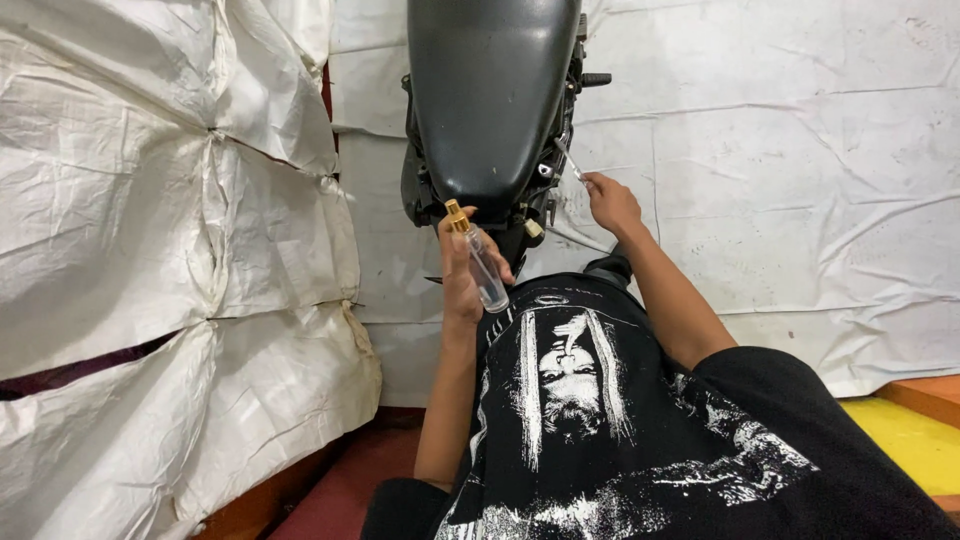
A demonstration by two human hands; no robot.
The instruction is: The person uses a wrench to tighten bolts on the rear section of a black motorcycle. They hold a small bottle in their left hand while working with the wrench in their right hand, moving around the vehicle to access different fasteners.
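Note:
My left hand [462,268] grips a small clear spray bottle [482,262] with a gold nozzle, held tilted just below the rear of a black motorcycle seat [490,90]. My right hand [610,203] pinches a thin silvery tool [570,162], its tip pointing up at the metal parts under the seat's right side. My black printed shirt [600,420] fills the lower middle of the view and hides the ground below.
White crumpled sheeting [800,180] covers the floor under and around the motorcycle. Bulging white sacks [150,250] stand stacked at the left. A yellow strip of floor [915,440] and a reddish edge show at the lower right.

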